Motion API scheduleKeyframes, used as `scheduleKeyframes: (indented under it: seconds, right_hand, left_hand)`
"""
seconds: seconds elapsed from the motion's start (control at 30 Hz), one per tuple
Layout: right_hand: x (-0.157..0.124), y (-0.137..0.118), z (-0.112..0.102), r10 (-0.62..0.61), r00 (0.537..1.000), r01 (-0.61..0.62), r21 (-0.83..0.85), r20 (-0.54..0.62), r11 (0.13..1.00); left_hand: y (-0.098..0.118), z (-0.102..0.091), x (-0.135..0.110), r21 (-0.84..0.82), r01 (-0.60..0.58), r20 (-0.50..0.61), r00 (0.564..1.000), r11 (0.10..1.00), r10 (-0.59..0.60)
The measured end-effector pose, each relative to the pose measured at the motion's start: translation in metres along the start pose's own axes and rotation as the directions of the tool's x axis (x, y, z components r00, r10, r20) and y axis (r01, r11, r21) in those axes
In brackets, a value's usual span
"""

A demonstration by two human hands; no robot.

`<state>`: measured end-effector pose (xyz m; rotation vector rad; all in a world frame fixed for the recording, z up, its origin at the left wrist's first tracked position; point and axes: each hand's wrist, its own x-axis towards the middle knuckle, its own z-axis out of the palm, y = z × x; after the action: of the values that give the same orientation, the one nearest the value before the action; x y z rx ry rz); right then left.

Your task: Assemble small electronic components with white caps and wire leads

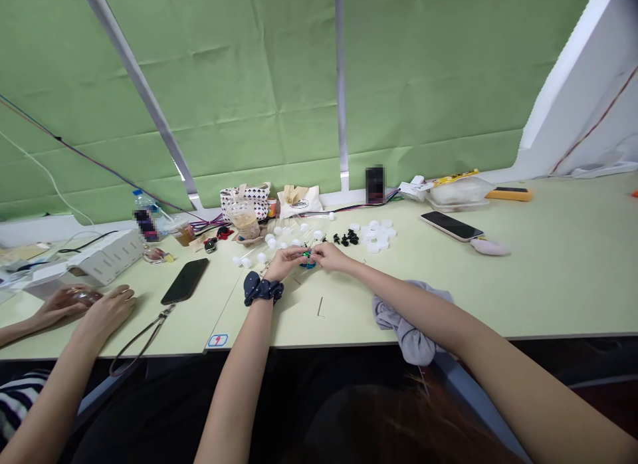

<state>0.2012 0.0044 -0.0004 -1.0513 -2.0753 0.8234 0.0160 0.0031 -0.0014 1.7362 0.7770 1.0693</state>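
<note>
My left hand (285,261) and my right hand (330,256) meet over the pale table (548,284), both pinched on a small green and blue part (307,258). A dark spotted scrunchie (262,288) sits on my left wrist. Just beyond my hands lie white round caps (377,235), small black pieces (347,238) and several white-tipped pins (248,260). A thin metal hex key (320,307) lies on the table near my forearms.
A grey cloth (411,324) hangs at the table's front edge under my right arm. Two phones (185,280) (451,225), a white box (100,261), a drink cup (246,221), small bags and a clear container (456,190) stand about. Another person's hands (92,304) rest at left.
</note>
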Motion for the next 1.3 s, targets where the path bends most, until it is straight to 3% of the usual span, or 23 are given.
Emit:
scheduleKeyframes:
  seconds: [0.1,0.2,0.43,0.6,0.77,0.97,1.13,1.3]
  right_hand:
    - [0.0,0.003,-0.003,-0.053,0.997,0.043,0.173,0.052,0.984]
    - [-0.002,0.0,-0.006,-0.102,0.993,0.086,0.237,0.055,0.968]
    - [-0.007,-0.004,-0.013,-0.039,0.984,-0.036,0.405,0.174,0.914]
    - [-0.005,0.005,-0.017,-0.058,0.945,-0.124,0.518,0.321,0.847]
    - [-0.005,0.005,-0.02,-0.052,0.908,-0.202,0.543,0.416,0.815]
    - [-0.005,0.003,-0.023,-0.035,0.926,-0.182,0.525,0.376,0.832]
    - [-0.003,0.006,-0.026,-0.043,0.937,-0.143,0.491,0.347,0.859]
    - [-0.001,0.01,-0.027,-0.052,0.933,-0.123,0.451,0.357,0.884]
  left_hand:
    - [0.001,-0.001,0.001,0.008,-0.056,0.006,0.998,0.998,0.056]
    - [0.001,-0.002,0.001,0.025,-0.068,0.011,0.998,0.997,0.067]
    - [0.0,-0.005,-0.001,0.034,-0.062,0.031,0.998,0.998,0.061]
    - [0.002,-0.005,0.0,0.044,-0.094,0.082,0.992,0.995,0.091]
    - [0.01,-0.001,-0.002,0.104,-0.111,0.048,0.993,0.988,0.107]
    - [0.01,0.002,-0.004,0.165,-0.057,-0.066,0.995,0.985,0.069]
    - [0.005,0.0,-0.003,0.081,0.003,0.025,1.0,0.997,-0.005]
    - [0.002,-0.003,-0.002,0.016,-0.02,0.101,0.995,1.0,0.018]
